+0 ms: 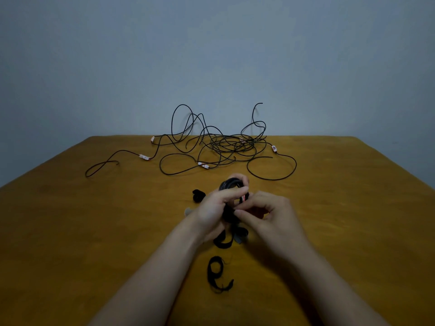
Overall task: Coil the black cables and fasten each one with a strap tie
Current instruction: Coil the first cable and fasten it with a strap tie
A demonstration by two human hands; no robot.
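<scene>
- The left hand [213, 205] grips a small coil of thin black cable [231, 183], with the fingers curled around it, just above the brown wooden table [94, 231].
- The right hand [266, 212] has its fingers curled and pinches the same coil on its right side.
- A loose tangle of black cables [226, 144] with small white-and-red labels [144, 157] lies at the far edge of the table.
- Black fabric strap ties [219, 274] lie on the table near the hands.
</scene>
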